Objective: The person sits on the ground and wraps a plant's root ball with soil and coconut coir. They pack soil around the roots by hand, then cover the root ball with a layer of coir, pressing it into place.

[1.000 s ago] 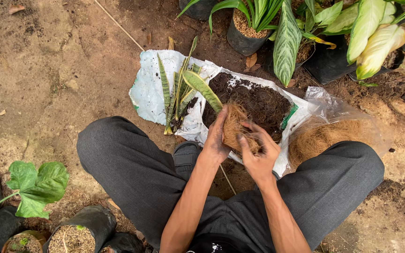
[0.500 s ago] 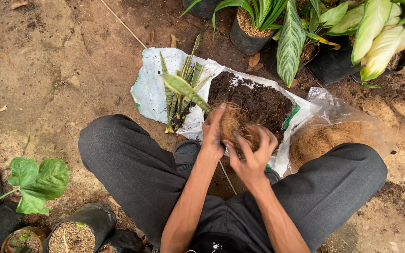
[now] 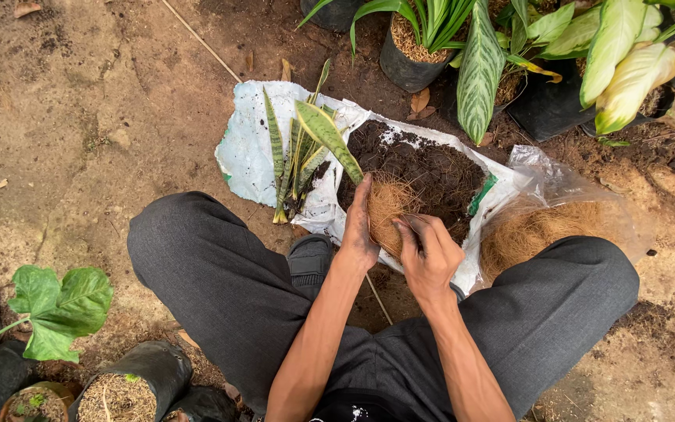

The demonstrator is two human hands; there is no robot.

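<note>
Rough, stringy brown fibre clump. Crumbly dark soil on a white woven plastic sack. Shiny clear plastic bag. Matt grey cloth trousers.

Bare dirt ground, packed and a bit patchy. Spread right on it is a white plastic sack with a heap of dark soil and some snake plant cuttings lying on top. Next to it, a clear bag of coconut fibre. Black nursery pots stand along the far edge, a few dry leaves scattered around
</note>
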